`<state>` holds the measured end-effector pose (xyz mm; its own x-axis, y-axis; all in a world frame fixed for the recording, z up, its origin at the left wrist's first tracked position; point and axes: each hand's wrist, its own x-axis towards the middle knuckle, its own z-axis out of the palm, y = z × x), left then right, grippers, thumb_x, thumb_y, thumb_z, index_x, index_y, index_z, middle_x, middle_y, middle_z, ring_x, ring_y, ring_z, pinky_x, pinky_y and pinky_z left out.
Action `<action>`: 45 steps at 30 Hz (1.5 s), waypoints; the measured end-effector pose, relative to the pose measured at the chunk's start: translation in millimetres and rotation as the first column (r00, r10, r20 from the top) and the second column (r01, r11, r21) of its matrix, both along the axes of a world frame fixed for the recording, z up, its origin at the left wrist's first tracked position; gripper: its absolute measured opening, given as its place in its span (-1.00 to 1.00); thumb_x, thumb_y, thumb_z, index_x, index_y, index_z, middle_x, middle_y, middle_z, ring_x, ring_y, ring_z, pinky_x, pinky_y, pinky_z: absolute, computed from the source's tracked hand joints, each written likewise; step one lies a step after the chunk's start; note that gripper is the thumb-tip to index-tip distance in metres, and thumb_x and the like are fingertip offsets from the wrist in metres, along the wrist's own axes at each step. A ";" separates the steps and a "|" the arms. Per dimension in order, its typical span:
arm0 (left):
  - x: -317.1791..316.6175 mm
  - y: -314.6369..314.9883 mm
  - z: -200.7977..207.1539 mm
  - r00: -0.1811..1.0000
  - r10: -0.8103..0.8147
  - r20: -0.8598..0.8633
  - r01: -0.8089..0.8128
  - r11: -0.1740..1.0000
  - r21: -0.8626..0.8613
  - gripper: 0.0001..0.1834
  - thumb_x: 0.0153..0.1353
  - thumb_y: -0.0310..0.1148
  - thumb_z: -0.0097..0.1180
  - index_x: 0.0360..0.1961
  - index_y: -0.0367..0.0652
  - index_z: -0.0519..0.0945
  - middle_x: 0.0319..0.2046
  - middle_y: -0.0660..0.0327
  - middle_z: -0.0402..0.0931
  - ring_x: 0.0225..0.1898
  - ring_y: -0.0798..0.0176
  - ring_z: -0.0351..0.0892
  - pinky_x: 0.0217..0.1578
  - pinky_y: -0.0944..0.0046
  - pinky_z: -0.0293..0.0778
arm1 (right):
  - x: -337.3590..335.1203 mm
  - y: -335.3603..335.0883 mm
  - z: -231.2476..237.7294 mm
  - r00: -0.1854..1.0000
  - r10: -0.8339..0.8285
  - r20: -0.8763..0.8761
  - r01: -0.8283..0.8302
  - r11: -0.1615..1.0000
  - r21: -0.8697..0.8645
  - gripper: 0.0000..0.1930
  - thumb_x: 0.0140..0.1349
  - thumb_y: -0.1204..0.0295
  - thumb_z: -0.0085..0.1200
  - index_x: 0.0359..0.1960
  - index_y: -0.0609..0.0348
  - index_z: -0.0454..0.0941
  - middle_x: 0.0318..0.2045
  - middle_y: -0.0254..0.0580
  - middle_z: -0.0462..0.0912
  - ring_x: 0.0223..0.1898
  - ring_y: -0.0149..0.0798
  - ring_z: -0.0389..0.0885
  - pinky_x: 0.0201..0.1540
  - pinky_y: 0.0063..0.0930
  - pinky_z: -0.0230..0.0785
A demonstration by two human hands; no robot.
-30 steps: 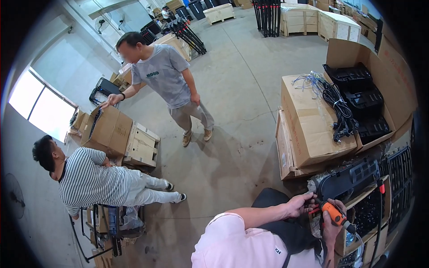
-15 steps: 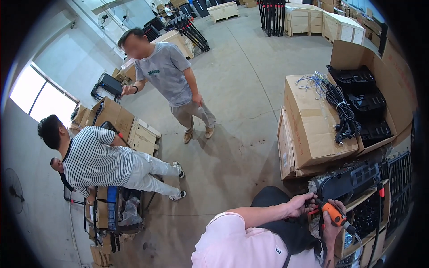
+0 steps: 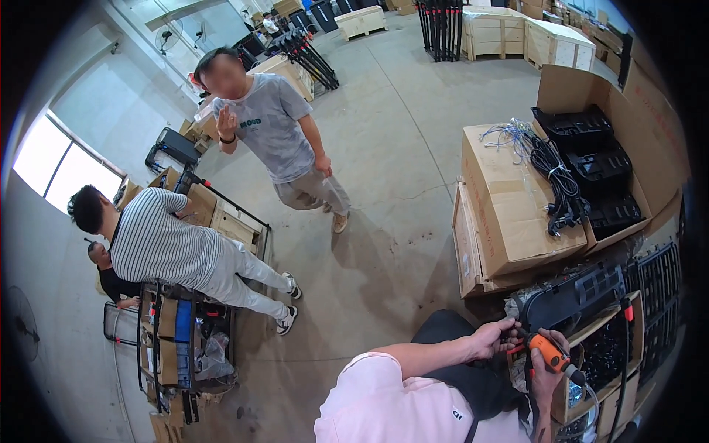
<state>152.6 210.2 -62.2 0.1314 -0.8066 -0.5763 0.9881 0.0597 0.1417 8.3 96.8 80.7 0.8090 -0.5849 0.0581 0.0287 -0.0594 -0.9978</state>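
Note:
An orange and black power screwdriver point(image 3: 550, 354) lies in my right hand point(image 3: 545, 378), whose fingers wrap round its body. A grey cord or hose leads from its rear end. My left hand point(image 3: 493, 340) is at the screwdriver's front tip, fingers pinched together; whatever they hold is too small to make out. Just beyond both hands rests a long black plastic housing point(image 3: 569, 299) with a slotted grille. Beside the screwdriver stands an open wooden box point(image 3: 636, 325) filled with small black parts.
Cartons point(image 3: 509, 214) stand at the right, one topped with a cable bundle point(image 3: 557, 177), another holding black moulded parts point(image 3: 598, 166). A person in grey point(image 3: 277, 125) stands ahead. At the left, a person in stripes point(image 3: 170, 236) and another in black point(image 3: 118, 277) are by a parts rack point(image 3: 190, 354).
The person in grey has raised a hand and shifted a foot. The striped person has turned slightly and moved a black pole-like item. My hands and the screwdriver keep nearly the same place.

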 end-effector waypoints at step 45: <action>-16.2 13.2 24.2 0.988 -0.111 0.105 0.105 0.993 0.059 -0.69 0.61 -0.37 -0.13 0.21 -0.31 0.44 -0.04 0.02 0.62 -0.02 0.12 0.70 0.04 0.15 0.69 | -23.0 -12.2 13.6 0.991 -0.136 -0.005 0.136 0.990 -0.023 -0.46 0.23 0.59 0.30 0.25 0.24 0.43 0.16 -0.02 0.62 0.28 -0.15 0.56 0.40 -0.19 0.38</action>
